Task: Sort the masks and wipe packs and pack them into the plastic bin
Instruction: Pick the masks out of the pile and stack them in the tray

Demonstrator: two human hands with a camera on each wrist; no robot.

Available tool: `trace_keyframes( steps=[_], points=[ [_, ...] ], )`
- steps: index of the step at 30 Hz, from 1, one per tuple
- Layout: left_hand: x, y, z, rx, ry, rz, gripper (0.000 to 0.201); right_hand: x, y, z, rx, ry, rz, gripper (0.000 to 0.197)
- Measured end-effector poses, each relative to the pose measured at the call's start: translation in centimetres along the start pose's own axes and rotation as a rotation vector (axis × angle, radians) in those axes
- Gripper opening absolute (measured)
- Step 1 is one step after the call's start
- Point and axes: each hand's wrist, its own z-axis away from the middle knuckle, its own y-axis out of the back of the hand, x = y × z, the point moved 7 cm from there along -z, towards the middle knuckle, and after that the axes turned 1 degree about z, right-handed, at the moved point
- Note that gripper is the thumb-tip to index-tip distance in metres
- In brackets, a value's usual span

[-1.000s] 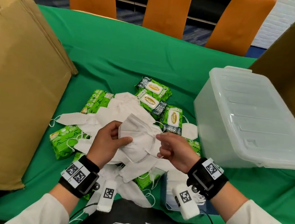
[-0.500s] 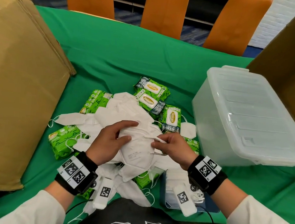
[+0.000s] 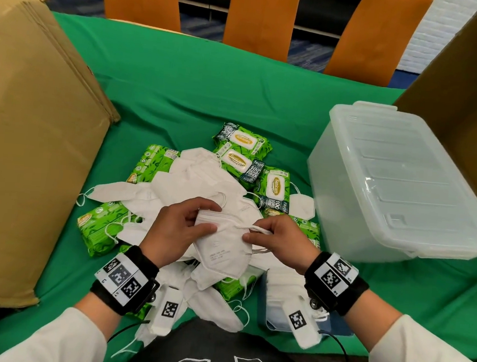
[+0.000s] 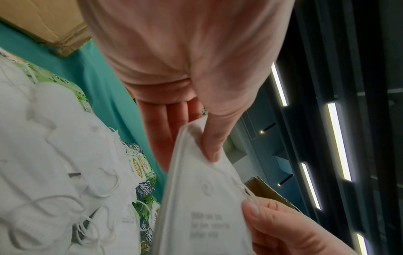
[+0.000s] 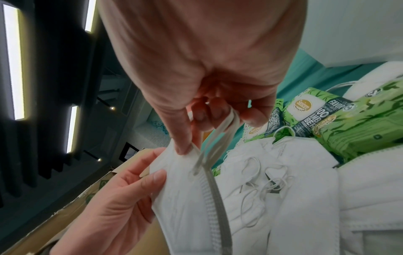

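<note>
I hold a folded white mask (image 3: 222, 248) (image 4: 202, 198) (image 5: 185, 195) above the pile with both hands. My left hand (image 3: 180, 229) (image 4: 191, 138) pinches its left edge between thumb and fingers. My right hand (image 3: 274, 238) (image 5: 209, 124) pinches the right edge and has the ear loops (image 5: 220, 131) hooked round its fingers. Below lies a heap of white masks (image 3: 191, 183) mixed with green wipe packs (image 3: 242, 141). The clear plastic bin (image 3: 343, 212) stands to the right with its lid (image 3: 403, 176) on.
A large cardboard box (image 3: 26, 147) stands at the left, another open one (image 3: 468, 70) at the far right behind the bin. A small clear tray (image 3: 278, 307) holding stacked masks sits under my right wrist. Orange chairs (image 3: 261, 17) line the far edge of the green table (image 3: 187, 85).
The mask came down from a raised, opened shape and now lies flatter and folded between my hands. My right hand drew the ear loops out to the right.
</note>
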Motion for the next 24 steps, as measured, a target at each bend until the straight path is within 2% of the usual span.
trace_keyframes(
  steps=[4,6,10,12,14,16,18,20,22,24],
  points=[
    [0.0,-0.7,0.2,-0.085,-0.006,-0.078,0.035,0.3,0.6,0.8,0.009,0.021,0.071,0.016],
    [0.3,-1.4,0.2,-0.160,-0.042,-0.174,0.029,0.3,0.9,1.1,0.004,0.037,0.109,0.015],
    [0.5,-3.0,0.2,-0.239,-0.120,-0.445,0.022,1.3,2.4,2.1,-0.002,-0.032,0.160,0.028],
    [0.3,-3.8,0.3,-0.277,-0.140,-0.536,0.020,2.1,3.1,3.0,-0.088,-0.134,0.071,0.034],
    [0.0,-4.7,0.3,-0.303,-0.142,-0.577,0.018,2.8,4.0,3.6,-0.132,-0.213,-0.211,0.030],
    [-0.5,-5.0,0.1,-0.291,-0.108,-0.565,0.015,3.3,5.3,4.2,-0.095,-0.282,-0.578,0.019],
    [-0.9,-5.6,-0.2,-0.285,-0.059,-0.499,0.015,3.5,6.5,4.8,-0.091,-0.265,-0.732,0.009],
    [-1.3,-6.5,-0.2,-0.305,0.021,-0.367,0.015,4.4,7.3,5.3,-0.096,-0.217,-0.621,0.002],
    [-1.7,-8.2,0.3,-0.354,0.142,-0.204,0.017,6.1,8.0,5.8,-0.046,-0.202,-0.448,0.007],
    [-2.4,-10.4,1.2,-0.390,0.268,-0.087,0.020,7.8,8.5,6.3,0.010,-0.216,-0.395,0.012]
  ],
)
